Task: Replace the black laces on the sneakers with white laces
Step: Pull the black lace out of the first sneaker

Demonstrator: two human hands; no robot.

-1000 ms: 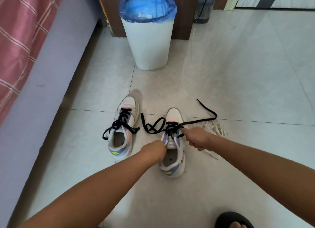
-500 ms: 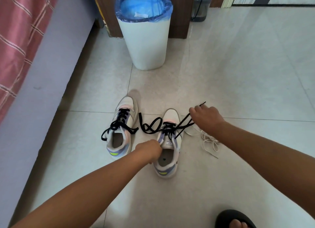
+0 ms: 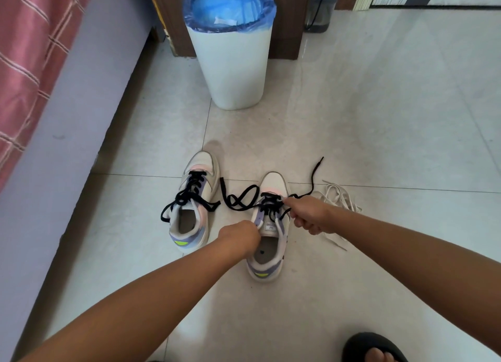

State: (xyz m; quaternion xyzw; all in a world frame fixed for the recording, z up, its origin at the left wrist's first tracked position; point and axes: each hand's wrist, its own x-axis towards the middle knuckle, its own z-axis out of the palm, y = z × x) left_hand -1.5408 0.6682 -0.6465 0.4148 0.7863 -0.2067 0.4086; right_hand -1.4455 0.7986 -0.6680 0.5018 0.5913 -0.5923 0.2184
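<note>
two sneakers on tile floor, toes away from person. l hand (image 3: 242, 233) curled on collar/tongue edge of r shoe (image 3: 268, 231), prob to pin it so it won't slide while lace gets pulled. r hand (image 3: 309, 215) clenched round black lace (image 3: 241, 199) at the eyelets, working it out; upper holes already free, loose lengths trail on floor both sides of shoe. l shoe (image 3: 193, 199) beside it, fully laced black, untouched. white laces (image 3: 339, 196) heaped on floor just right of r shoe, near r hand, handy for relacing. bin (image 3: 230, 71) well beyond. early stage imo.
</note>
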